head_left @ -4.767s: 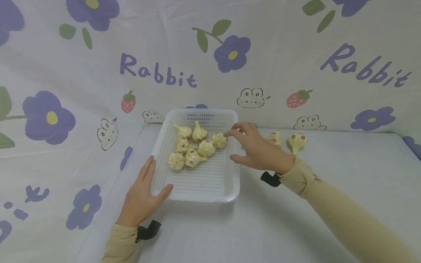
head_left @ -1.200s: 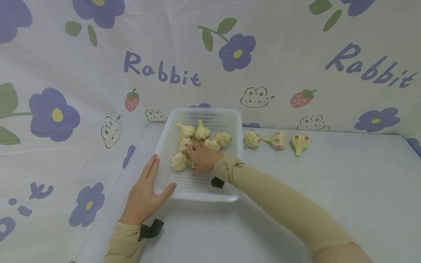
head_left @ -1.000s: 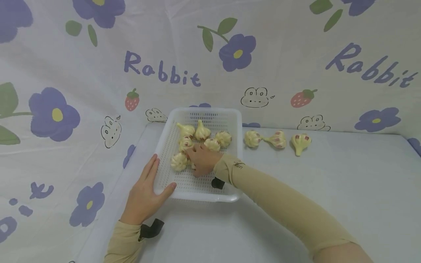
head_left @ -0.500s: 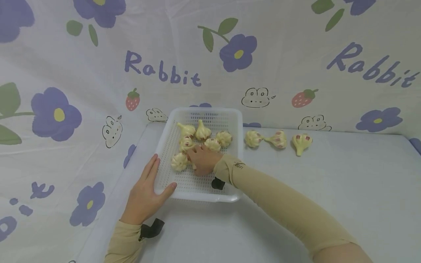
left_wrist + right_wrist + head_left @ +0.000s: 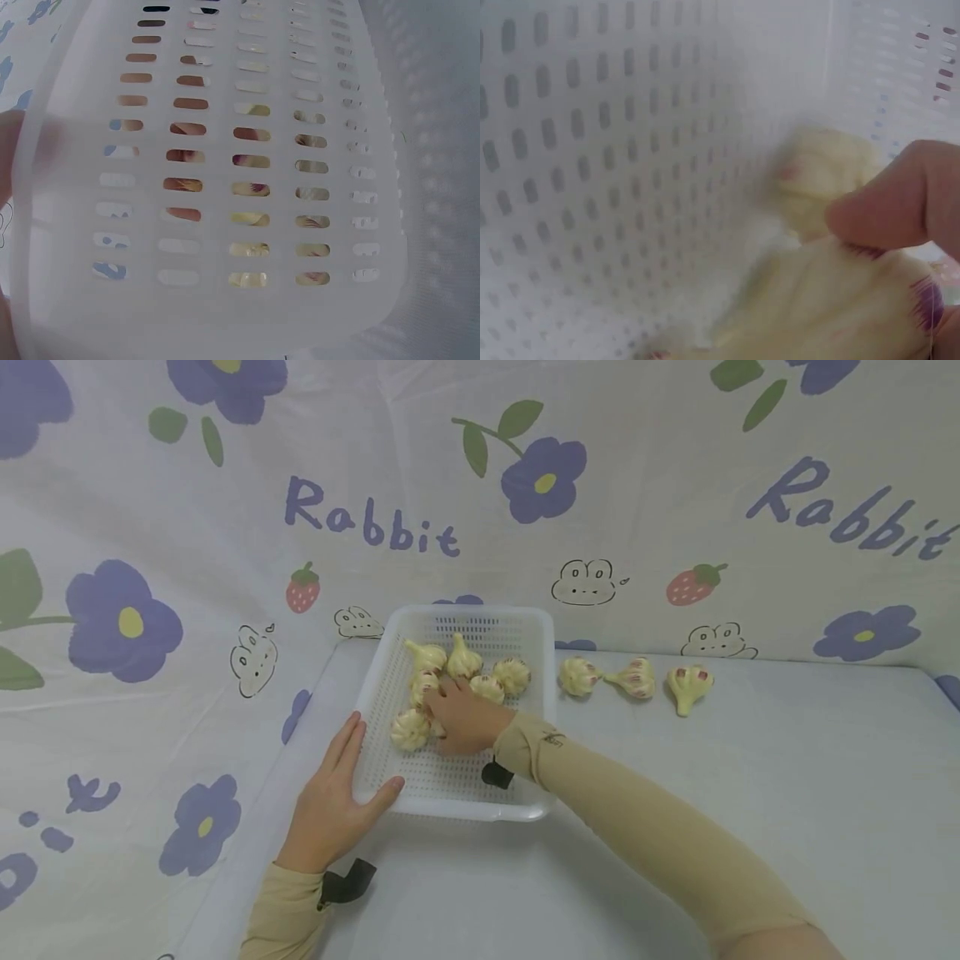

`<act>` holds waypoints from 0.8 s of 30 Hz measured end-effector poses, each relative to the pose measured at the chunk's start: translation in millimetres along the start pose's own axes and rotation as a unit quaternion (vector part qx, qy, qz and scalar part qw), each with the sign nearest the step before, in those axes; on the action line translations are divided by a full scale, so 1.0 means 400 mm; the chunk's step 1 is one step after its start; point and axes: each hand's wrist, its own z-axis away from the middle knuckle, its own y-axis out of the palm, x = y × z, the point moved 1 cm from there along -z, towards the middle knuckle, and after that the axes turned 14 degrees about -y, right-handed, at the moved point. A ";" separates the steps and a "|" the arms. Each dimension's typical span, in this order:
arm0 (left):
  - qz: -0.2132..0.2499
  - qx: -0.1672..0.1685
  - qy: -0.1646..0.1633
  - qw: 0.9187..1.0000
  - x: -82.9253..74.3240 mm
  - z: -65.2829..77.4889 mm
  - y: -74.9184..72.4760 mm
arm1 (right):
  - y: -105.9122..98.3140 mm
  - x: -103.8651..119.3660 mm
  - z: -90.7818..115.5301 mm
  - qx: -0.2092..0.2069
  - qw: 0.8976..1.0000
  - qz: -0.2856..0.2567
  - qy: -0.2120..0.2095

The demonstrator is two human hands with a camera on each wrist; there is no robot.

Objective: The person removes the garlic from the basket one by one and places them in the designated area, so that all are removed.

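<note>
A white perforated plastic basket (image 5: pixel 480 812) holds several pale yellow garlic bulbs (image 5: pixel 411 729) with purple-red marks. My right hand (image 5: pixel 468 718) reaches down into it, back of the hand up, among the bulbs. In the right wrist view, the thumb (image 5: pixel 885 202) presses on a garlic bulb (image 5: pixel 817 300) and a finger shows on its other side. From above, the hand mostly covers that bulb. At the basket's near left corner rests my left hand (image 5: pixel 330 810), fingers straight along the outer side and thumb over the rim. Bulbs show through the slots of the basket wall (image 5: pixel 210 300).
Three more garlic bulbs lie in a row on the white table to the right of the basket: one round bulb (image 5: pixel 580 677), one sideways bulb (image 5: pixel 636 678) and one with its stem toward me (image 5: pixel 688 687). Behind stands a printed cloth backdrop (image 5: pixel 645 510).
My right hand has moved left from beside the basket's right rim to the bulbs inside, and has just shifted slightly away from me. My left hand has stayed at the basket's corner.
</note>
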 end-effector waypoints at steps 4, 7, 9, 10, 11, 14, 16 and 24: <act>0.001 0.001 -0.001 1.000 0.000 0.001 0.000 | -0.008 0.007 0.003 -0.034 0.999 0.002 -0.021; 0.001 -0.001 -0.001 1.000 -0.001 0.002 0.001 | -0.010 0.008 0.004 -0.052 0.998 0.002 -0.036; 0.001 -0.001 0.000 1.000 -0.001 0.003 0.002 | -0.011 0.008 0.006 -0.056 0.998 0.002 -0.041; 0.001 0.000 0.000 1.000 -0.001 0.003 0.001 | -0.013 0.009 0.007 -0.059 0.997 0.001 -0.043; 0.001 0.000 0.000 1.000 -0.001 0.003 0.001 | -0.015 0.010 0.008 -0.061 0.997 0.001 -0.044; 0.001 0.004 -0.001 1.000 -0.001 0.004 0.000 | -0.025 0.016 0.013 -0.068 0.997 0.008 -0.048; 0.002 0.004 -0.001 1.000 0.000 0.004 0.000 | -0.034 0.021 0.017 -0.074 0.996 0.009 -0.047; 0.002 0.007 -0.002 1.000 0.001 0.002 0.001 | -0.072 0.038 0.040 -0.096 0.995 -0.009 -0.025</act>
